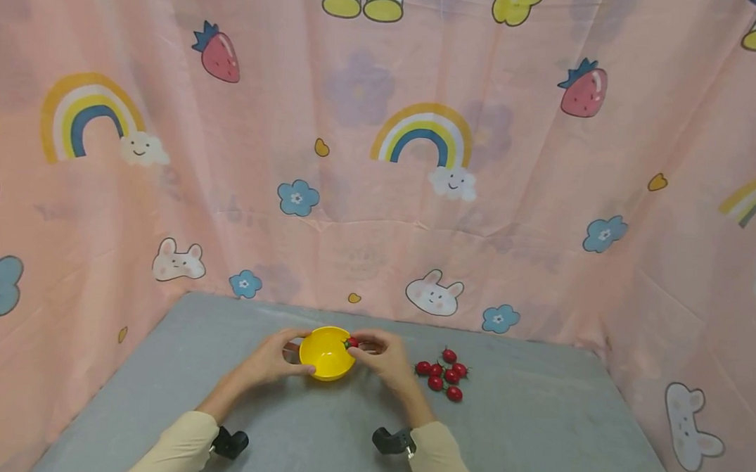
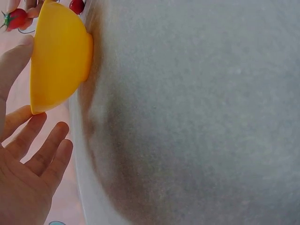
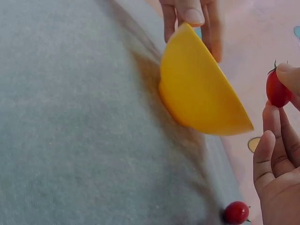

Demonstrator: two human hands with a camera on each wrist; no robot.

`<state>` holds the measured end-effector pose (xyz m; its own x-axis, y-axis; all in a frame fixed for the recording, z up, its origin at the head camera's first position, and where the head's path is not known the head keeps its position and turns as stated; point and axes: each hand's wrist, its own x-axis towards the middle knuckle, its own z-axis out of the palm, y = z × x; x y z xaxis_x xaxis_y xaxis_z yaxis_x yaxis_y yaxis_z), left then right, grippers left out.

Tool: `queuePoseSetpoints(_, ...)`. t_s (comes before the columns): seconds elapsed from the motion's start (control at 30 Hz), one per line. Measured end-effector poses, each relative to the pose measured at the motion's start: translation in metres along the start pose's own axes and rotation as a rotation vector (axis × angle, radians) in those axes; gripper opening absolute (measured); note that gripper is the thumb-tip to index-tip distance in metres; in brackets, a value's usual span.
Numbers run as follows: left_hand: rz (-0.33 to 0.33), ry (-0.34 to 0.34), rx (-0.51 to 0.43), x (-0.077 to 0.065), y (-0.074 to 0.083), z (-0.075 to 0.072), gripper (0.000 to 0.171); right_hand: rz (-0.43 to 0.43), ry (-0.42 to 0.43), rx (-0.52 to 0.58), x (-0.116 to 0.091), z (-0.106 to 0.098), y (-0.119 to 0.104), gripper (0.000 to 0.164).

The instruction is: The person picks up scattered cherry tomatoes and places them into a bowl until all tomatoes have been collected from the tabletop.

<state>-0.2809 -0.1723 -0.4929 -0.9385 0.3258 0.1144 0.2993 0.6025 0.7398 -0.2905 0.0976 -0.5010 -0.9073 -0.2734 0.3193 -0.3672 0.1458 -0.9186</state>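
Note:
A yellow bowl (image 1: 326,364) stands on the grey table, its inside bare where the head view shows it. My left hand (image 1: 273,357) holds the bowl's left side, thumb at the near rim and a finger at the far rim. In the left wrist view the other fingers of that hand (image 2: 33,159) spread out beside the bowl (image 2: 61,61). Between thumb and fingertips my right hand (image 1: 382,357) pinches a cherry tomato (image 3: 278,88) with a green stem. It is above the right rim of the bowl in the head view.
Several more cherry tomatoes (image 1: 451,376) lie in a loose cluster on the table (image 1: 534,426), right of my right hand. A pink printed curtain (image 1: 352,249) hangs behind the table and along both sides. Each wrist carries a black camera mount (image 1: 391,441).

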Motion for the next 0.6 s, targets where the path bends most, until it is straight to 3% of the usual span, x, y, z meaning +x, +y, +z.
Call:
queuePoseSetpoints(0.33, 0.014, 0.0, -0.003, 0.0, 0.002, -0.001, 0.072, 0.028, -0.029, 0.021, -0.005, -0.005, 0.003, 0.032)
queuePoseSetpoints(0.6, 0.016, -0.006, -0.009, 0.0, 0.002, -0.003, 0.073, 0.072, -0.021, -0.053, -0.017, -0.031, 0.002, 0.033)
